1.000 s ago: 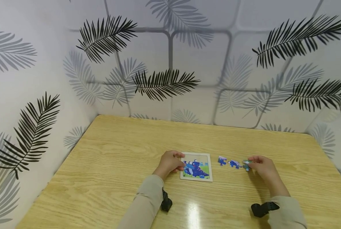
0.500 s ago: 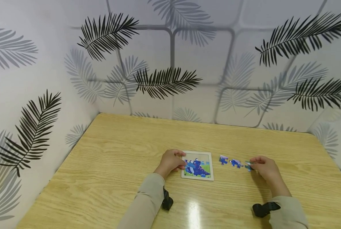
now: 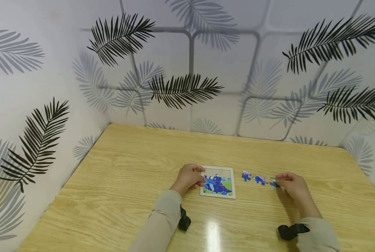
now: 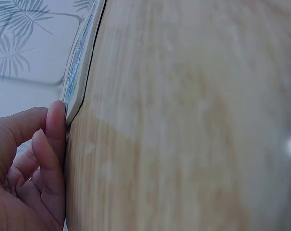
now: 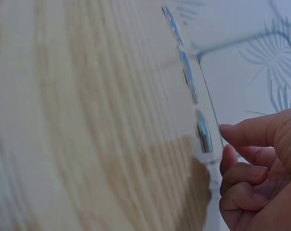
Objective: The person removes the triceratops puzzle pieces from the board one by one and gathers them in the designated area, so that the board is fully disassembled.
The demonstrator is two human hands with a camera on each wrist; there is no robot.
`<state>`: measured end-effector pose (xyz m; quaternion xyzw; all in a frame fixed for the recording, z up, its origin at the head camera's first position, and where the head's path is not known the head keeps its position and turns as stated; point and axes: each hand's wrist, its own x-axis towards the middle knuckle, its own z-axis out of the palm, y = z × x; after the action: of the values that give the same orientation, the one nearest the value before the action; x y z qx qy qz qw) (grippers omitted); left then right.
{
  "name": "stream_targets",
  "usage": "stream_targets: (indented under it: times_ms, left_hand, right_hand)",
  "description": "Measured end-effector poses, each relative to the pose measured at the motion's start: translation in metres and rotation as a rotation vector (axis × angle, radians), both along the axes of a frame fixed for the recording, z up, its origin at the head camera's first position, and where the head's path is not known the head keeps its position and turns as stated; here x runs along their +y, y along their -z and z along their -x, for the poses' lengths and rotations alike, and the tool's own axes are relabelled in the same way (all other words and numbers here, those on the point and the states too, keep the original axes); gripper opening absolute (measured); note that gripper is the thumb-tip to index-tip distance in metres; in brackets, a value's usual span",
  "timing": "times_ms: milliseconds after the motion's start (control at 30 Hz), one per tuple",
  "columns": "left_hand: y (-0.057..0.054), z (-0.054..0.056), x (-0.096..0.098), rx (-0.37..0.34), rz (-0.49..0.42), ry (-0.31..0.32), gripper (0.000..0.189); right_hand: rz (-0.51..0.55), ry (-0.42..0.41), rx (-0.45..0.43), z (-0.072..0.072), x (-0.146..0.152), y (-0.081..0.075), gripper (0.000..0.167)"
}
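Observation:
A small square jigsaw puzzle board (image 3: 218, 198) with a pale frame and a blue dinosaur picture lies on the table. My left hand (image 3: 188, 178) grips its left side, thumb and fingertips at the edge; the wrist view shows the fingers (image 4: 55, 125) right at the board's corner. To the right lie three loose puzzle pieces in a row: a blue-and-purple piece (image 3: 246, 176), a second blue one (image 3: 259, 180) and a blue-green piece (image 3: 273, 182). My right hand (image 3: 292, 185) is beside the blue-green piece, its loosely bent fingers (image 5: 246, 132) just off it in the right wrist view.
The light wooden table (image 3: 127, 168) reaches back to a wall (image 3: 219, 115) with a leaf pattern. Black wrist cameras sit on both forearms, the right camera (image 3: 289, 231) low over the table. A bright glare (image 3: 212, 234) shows near the front.
The blue-green piece has turned slightly, and my right fingertips have drawn back a little to the right of it. My left hand stays at the board. The head view has shifted slightly.

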<state>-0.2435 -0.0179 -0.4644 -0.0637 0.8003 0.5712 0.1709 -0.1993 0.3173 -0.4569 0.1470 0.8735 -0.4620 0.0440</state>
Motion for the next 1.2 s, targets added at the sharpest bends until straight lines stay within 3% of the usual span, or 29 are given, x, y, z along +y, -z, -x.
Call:
stream_targets:
  times_ms: [300,467,833,1200]
  left_hand:
    - [0.000,0.001,-0.001,-0.008,-0.004,0.002,0.029]
    - [0.000,0.001,-0.001,-0.010,-0.010,0.005,0.029]
    - [0.003,0.003,-0.002,-0.012,-0.023,0.009,0.028]
    - [0.003,0.002,-0.002,-0.016,-0.020,0.003,0.028]
  right_hand:
    - [-0.063,-0.111,0.055,0.003,-0.042,-0.017,0.032]
    - [-0.085,-0.201,0.067,0.012,-0.078,-0.017,0.031]
    - [-0.207,-0.492,0.030,0.016,-0.116,-0.005,0.074]
    - [-0.441,-0.530,-0.067,0.012,-0.124,-0.003,0.094]
